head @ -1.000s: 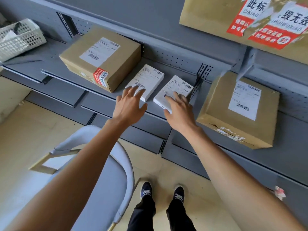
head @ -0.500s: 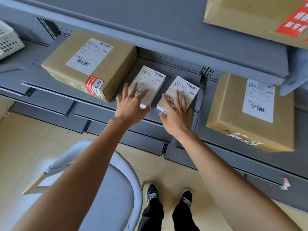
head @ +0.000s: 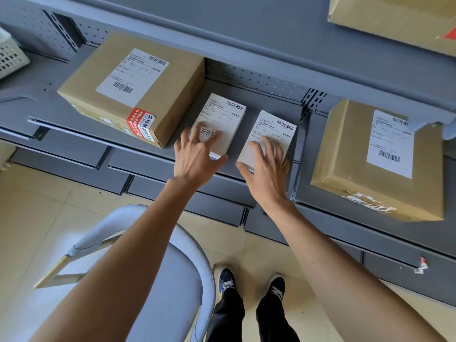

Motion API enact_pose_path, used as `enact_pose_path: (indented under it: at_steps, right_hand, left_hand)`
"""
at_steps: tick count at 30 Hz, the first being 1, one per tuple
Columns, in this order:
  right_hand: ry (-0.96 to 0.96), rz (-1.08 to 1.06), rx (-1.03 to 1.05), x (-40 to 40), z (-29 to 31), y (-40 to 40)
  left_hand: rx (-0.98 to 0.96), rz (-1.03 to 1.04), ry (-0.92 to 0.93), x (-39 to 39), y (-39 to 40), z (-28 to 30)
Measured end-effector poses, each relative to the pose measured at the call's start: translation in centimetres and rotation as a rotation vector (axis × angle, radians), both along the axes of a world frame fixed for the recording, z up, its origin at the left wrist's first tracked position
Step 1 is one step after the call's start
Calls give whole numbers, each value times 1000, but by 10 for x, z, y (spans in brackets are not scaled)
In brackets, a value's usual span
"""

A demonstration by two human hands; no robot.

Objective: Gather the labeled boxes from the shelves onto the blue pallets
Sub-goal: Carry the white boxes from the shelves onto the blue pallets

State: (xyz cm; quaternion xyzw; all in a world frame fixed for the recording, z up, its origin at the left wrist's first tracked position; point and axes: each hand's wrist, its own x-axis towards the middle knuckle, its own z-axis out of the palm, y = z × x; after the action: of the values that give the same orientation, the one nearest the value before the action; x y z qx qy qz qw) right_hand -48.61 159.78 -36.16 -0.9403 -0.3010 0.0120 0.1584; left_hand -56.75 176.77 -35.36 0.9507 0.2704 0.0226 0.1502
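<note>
Two small white labelled boxes lie side by side on the grey shelf [head: 274, 99]. My left hand [head: 195, 156] grips the left white box [head: 227, 112], bent fingers on its label and thumb at its near edge. My right hand [head: 266, 171] holds the right white box [head: 274, 129], fingers over its top and thumb at its near left corner. A large brown labelled box [head: 133, 87] with a red sticker sits just left of them. Another brown labelled box [head: 370, 164] sits to the right. No blue pallet is in view.
A third brown box [head: 394, 18] sits on the shelf above, at the top right. A white mesh basket [head: 9, 58] stands at the far left of the shelf. A grey chair [head: 160, 280] is under my left arm, beside my feet on the tiled floor.
Both hands have reached further onto the two white boxes, and their fingers have curled down over the labels. The boxes have not shifted on the shelf.
</note>
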Motion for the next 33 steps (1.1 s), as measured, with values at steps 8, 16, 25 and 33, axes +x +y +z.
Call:
enact_pose_path:
  at_steps: [8,16,25,33]
  right_hand:
    - [-74,-37,1,-4,-8,2]
    - [-95,18,15,-10,-8,-10]
    - [-152,9,-7,-17,-14,-27]
    - [-224,22,56,-15,-7,-36]
  left_hand:
    - [-48,47,-60,-11,-5,-1]
    - [-56,71,-98,-24,-15,-1]
    - [-49,88,-118,-30,-26,-2]
    - [-63,97,-129,-41,-29,4]
